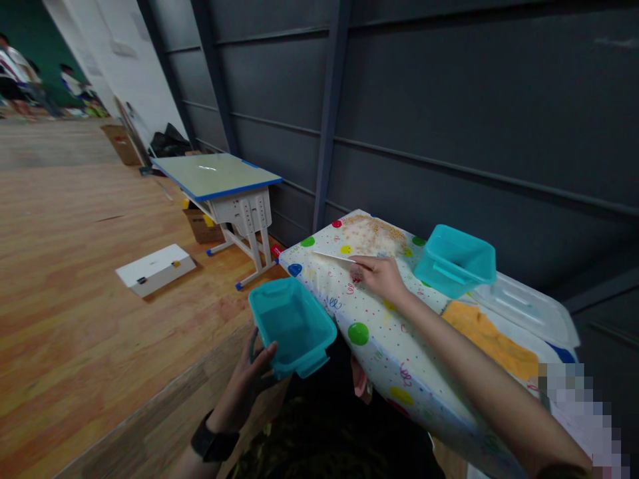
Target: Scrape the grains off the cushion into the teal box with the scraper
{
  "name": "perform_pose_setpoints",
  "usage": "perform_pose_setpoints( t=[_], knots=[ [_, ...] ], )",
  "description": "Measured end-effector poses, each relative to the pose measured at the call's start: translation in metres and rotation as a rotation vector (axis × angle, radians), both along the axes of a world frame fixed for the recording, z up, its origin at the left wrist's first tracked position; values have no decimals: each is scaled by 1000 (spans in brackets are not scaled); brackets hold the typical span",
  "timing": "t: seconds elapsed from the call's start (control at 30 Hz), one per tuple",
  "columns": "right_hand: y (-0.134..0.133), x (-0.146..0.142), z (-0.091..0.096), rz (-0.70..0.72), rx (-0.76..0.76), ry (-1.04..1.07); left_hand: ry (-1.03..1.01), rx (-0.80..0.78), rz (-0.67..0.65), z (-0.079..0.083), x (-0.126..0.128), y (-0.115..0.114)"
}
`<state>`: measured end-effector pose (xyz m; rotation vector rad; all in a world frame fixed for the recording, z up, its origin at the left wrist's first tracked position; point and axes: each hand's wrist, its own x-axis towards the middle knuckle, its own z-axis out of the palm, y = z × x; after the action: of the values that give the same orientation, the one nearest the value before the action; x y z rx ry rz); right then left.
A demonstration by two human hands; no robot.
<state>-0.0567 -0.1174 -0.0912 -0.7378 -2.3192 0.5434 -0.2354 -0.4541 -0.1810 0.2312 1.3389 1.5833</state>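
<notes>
My left hand (249, 372) is closed around the near left side of a teal plastic container (294, 326). The container is held tilted just off the table's edge, and I see nothing inside it. In my right hand (382, 274) is a thin, flat white card (332, 257), seen almost edge-on, low over the patterned tablecloth (319, 289). Beyond the card lies a spread of tan grains or crumbs (374, 233). A second teal container (454, 263) stands to the right of the grains.
On the right are a clear plastic lid (529, 309) and an orange cloth (492, 339). A dark panelled wall (449, 113) runs behind the table. Leftward stand a school desk (219, 174) and a white case (156, 269) on the wooden floor. People are far off at upper left.
</notes>
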Motion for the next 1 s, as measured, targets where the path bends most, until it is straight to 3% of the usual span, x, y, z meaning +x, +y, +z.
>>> perform_pose_setpoints(
  t=[0.2, 0.33, 0.43, 0.77, 1.0],
  knots=[
    [21, -26, 11, -100, -45, 215, 35, -18, -7, 8, 7, 1],
    [30, -57, 10, -66, -130, 208, 31, -16, -1, 10, 9, 1],
    [33, -65, 6, -27, -163, 153, 26, -22, 3, 12, 8, 0],
    [30, -15, 16, 98, -142, -39, 4, 5, -27, 6, 6, 0],
    [29, 13, 20, 91, -169, -64, 1, -3, -43, 5, 8, -2]
  ],
)
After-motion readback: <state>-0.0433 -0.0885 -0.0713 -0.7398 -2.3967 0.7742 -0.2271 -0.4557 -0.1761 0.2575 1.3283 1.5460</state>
